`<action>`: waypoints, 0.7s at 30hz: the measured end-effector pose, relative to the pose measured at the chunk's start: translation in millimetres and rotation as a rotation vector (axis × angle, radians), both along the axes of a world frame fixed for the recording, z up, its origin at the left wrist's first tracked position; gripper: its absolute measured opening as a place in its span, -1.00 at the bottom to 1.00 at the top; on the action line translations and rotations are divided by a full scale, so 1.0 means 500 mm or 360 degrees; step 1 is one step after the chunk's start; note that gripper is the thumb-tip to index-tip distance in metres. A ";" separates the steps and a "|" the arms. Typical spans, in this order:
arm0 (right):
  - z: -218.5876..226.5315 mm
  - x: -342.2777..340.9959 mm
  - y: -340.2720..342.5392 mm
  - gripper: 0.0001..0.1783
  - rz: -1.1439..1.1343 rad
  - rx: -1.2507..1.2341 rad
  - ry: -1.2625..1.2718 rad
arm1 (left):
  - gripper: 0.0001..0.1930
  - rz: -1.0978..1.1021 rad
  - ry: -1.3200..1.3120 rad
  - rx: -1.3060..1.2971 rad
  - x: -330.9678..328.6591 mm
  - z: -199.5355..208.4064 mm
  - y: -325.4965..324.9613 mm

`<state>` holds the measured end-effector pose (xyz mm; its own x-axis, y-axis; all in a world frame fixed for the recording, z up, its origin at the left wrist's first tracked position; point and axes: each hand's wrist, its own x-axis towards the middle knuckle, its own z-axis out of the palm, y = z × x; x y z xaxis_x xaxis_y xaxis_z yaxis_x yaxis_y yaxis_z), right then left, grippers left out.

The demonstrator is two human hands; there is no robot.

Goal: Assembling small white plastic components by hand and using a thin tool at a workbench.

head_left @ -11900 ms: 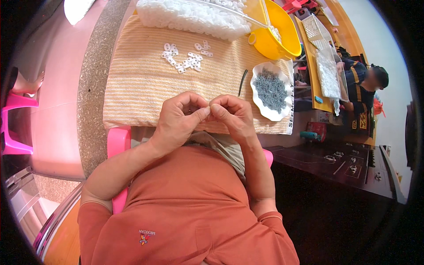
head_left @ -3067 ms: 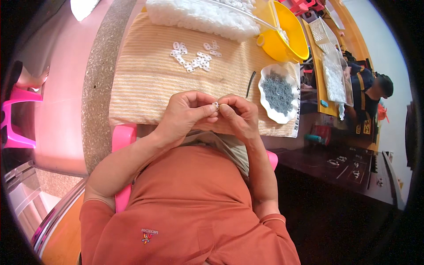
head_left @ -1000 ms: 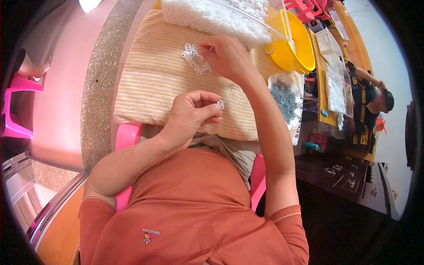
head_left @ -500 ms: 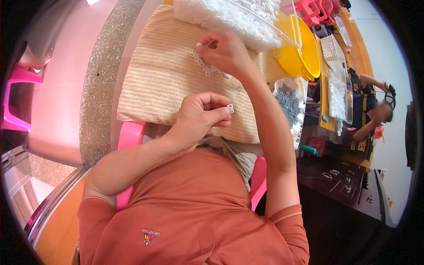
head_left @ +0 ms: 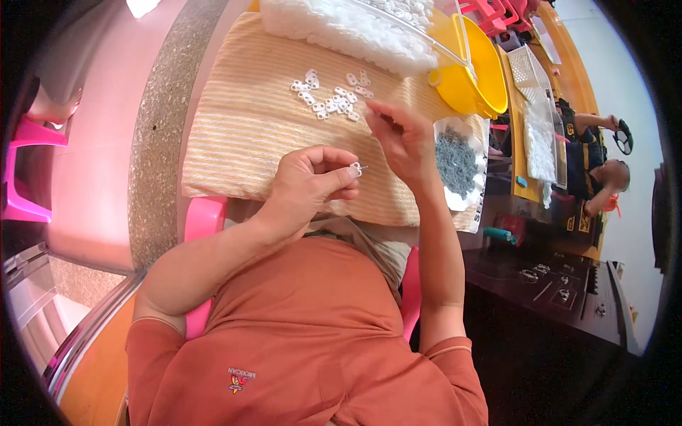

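My left hand is closed in a pinch on a small white plastic piece. A thin sliver sticks out from the piece toward the right. Above and to the right, my right hand hangs over the striped cloth, slightly blurred. Its thumb and forefinger look apart, and I see nothing between them. Just left of that hand, several loose white pieces with round holes lie scattered on the cloth. To its right, a heap of small grey parts rests on a white sheet.
A clear bin heaped with white pieces stands at the far edge, beside a yellow bucket. Pink stool parts show under the cloth. At the right, another person sits near a wooden table.
My right hand has moved right and nearer, off the scattered white pieces, which now show fully. My left hand still pinches the small white piece; its thin sliver is now visible.
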<state>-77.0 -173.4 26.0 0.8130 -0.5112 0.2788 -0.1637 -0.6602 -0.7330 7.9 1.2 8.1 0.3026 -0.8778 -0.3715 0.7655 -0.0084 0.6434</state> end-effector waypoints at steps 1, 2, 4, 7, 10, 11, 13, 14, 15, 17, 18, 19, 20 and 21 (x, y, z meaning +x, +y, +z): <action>0.002 -0.011 0.006 -0.83 0.0002 0.0002 -0.0003 | -0.85 0.0008 -0.0020 -0.0009 0.000 -0.003 0.000; 0.006 -0.023 0.011 -0.84 0.0003 -0.0081 0.0000 | -0.85 0.0011 -0.0039 -0.0020 -0.001 -0.004 -0.001; 0.010 -0.044 0.021 -0.85 0.0003 -0.0164 0.0002 | -0.85 0.0014 -0.0046 -0.0026 -0.001 -0.002 -0.001; 0.003 -0.074 0.033 -0.87 -0.0035 -0.0232 0.0054 | -0.85 0.0025 -0.0044 -0.0050 -0.001 -0.004 -0.001; -0.014 -0.097 0.030 -0.85 0.0048 -0.0406 0.0168 | -0.84 0.0024 -0.0046 -0.0056 0.000 -0.002 -0.001; -0.021 -0.100 0.032 -0.85 0.0046 -0.0407 0.0167 | -0.84 0.0016 -0.0051 -0.0042 0.001 -0.003 -0.002; -0.028 -0.104 0.040 -0.83 0.0069 -0.0586 0.0294 | -0.84 0.0020 -0.0055 -0.0052 -0.001 -0.007 -0.004; -0.024 -0.103 0.044 -0.83 0.0070 -0.0585 0.0292 | -0.84 0.0028 -0.0058 -0.0059 -0.001 -0.008 -0.004; -0.017 -0.102 0.047 -0.82 0.0094 -0.0624 0.0296 | -0.84 0.0029 -0.0059 -0.0059 -0.001 -0.007 -0.003; -0.014 -0.100 0.052 -0.82 0.0115 -0.0664 0.0299 | -0.84 0.0032 -0.0037 -0.0044 0.001 -0.005 -0.002; -0.016 -0.099 0.054 -0.82 0.0112 -0.0669 0.0312 | -0.84 0.0029 -0.0038 -0.0046 0.000 -0.004 -0.002; -0.016 -0.099 0.056 -0.81 0.0109 -0.0674 0.0326 | -0.84 0.0018 -0.0044 -0.0040 0.000 -0.003 -0.002; -0.013 -0.100 0.055 -0.81 0.0107 -0.0676 0.0325 | -0.85 0.0011 -0.0050 -0.0034 0.000 -0.003 -0.002; -0.009 -0.101 0.056 -0.80 0.0125 -0.0682 0.0354 | -0.85 0.0010 -0.0051 -0.0035 0.000 -0.002 -0.002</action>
